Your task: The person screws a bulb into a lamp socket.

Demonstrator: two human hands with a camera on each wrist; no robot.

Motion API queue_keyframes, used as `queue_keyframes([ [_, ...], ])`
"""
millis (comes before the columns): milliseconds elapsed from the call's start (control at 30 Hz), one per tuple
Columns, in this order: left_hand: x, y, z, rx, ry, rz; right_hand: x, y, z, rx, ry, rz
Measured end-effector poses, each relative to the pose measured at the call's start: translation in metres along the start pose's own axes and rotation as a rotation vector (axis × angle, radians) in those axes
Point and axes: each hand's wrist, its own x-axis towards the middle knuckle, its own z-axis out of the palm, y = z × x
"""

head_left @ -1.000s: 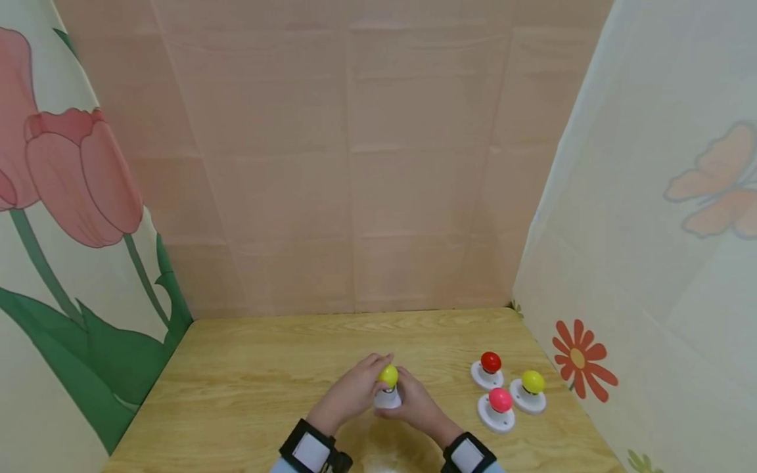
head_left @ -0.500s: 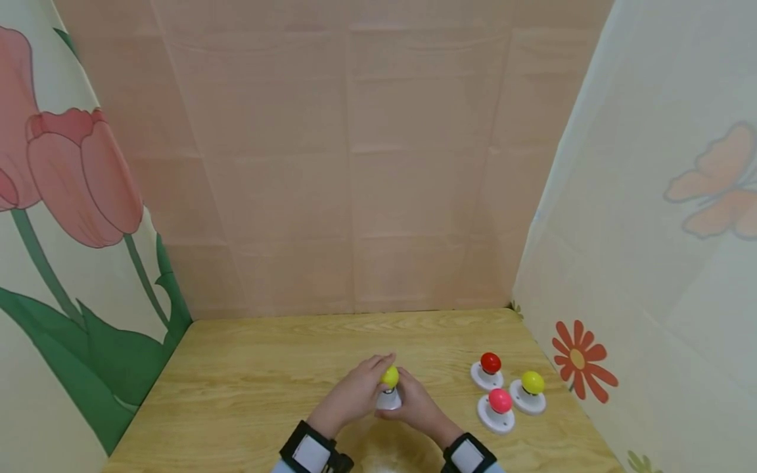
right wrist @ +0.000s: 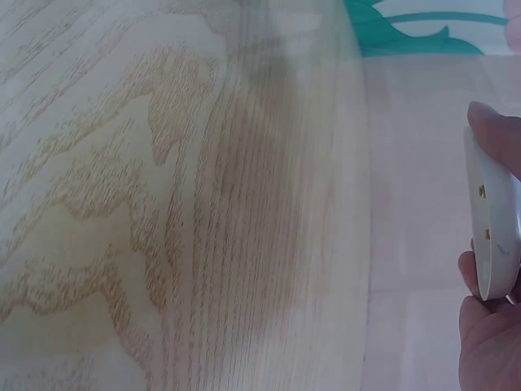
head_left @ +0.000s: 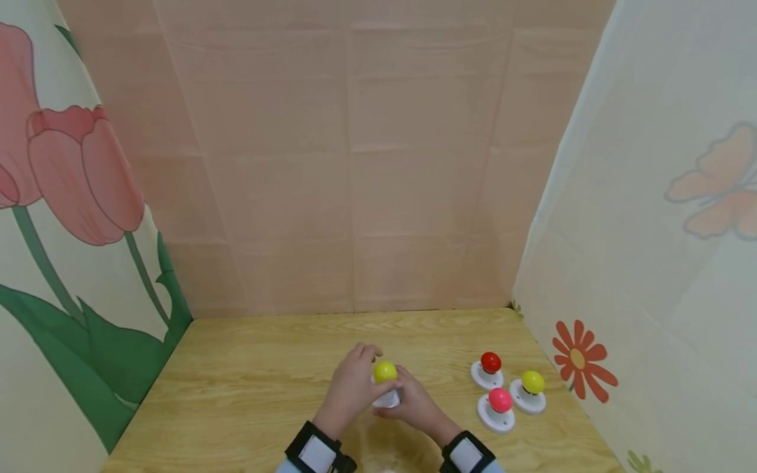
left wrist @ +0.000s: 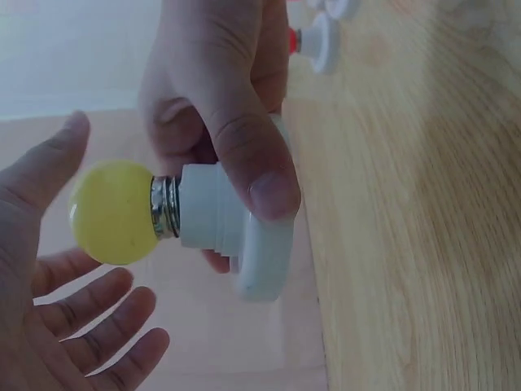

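Observation:
A yellow ball-shaped light bulb (left wrist: 114, 212) stands in a white lamp socket (left wrist: 207, 208) with a round base, some of its metal screw thread showing above the socket. My right hand (head_left: 416, 404) grips the base, its thumb lying across the rim in the left wrist view. Around the bulb, my left hand (head_left: 350, 387) has its fingers spread and the thumb apart from them. In the right wrist view the underside of the base (right wrist: 488, 220) faces the camera, held above the table level.
To the right on the wooden table (head_left: 266, 368) stand three more white sockets, with a red bulb (head_left: 491, 362), a pink bulb (head_left: 500, 400) and a yellow bulb (head_left: 533, 382). A beige curtain (head_left: 355, 197) hangs behind the table; printed panels flank it.
My left hand's fingers have loosened from the bulb and spread, and that hand has turned. The bulb has shifted slightly left and up. The right hand keeps its hold.

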Motion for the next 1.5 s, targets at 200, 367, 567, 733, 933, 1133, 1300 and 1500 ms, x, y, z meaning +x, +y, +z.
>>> queue_keyframes([
  [200,0.0,0.005,-0.002,-0.096,-0.034,-0.065,0.001,-0.002,-0.001,-0.001,-0.011,0.032],
  [367,0.0,0.008,-0.003,-0.091,-0.006,-0.045,0.001,-0.004,-0.002,0.015,-0.013,0.04],
  [567,-0.002,0.007,0.001,-0.103,0.001,-0.036,0.001,-0.003,-0.004,0.032,-0.024,0.057],
  [733,-0.002,0.006,0.005,-0.117,-0.006,-0.041,0.0,-0.001,-0.004,0.038,-0.03,0.055],
  [933,-0.001,0.006,0.003,-0.128,-0.039,-0.049,-0.001,0.002,-0.002,-0.002,-0.005,0.013],
  [1133,0.001,0.003,0.0,-0.148,-0.115,-0.019,-0.001,0.006,-0.001,0.0,0.011,0.003],
  [1300,0.001,0.002,-0.004,-0.156,-0.203,0.011,-0.002,0.005,0.0,0.016,0.009,0.009],
  [1500,0.001,0.002,-0.007,-0.158,-0.259,0.029,-0.002,0.004,0.001,0.002,0.021,-0.001],
])
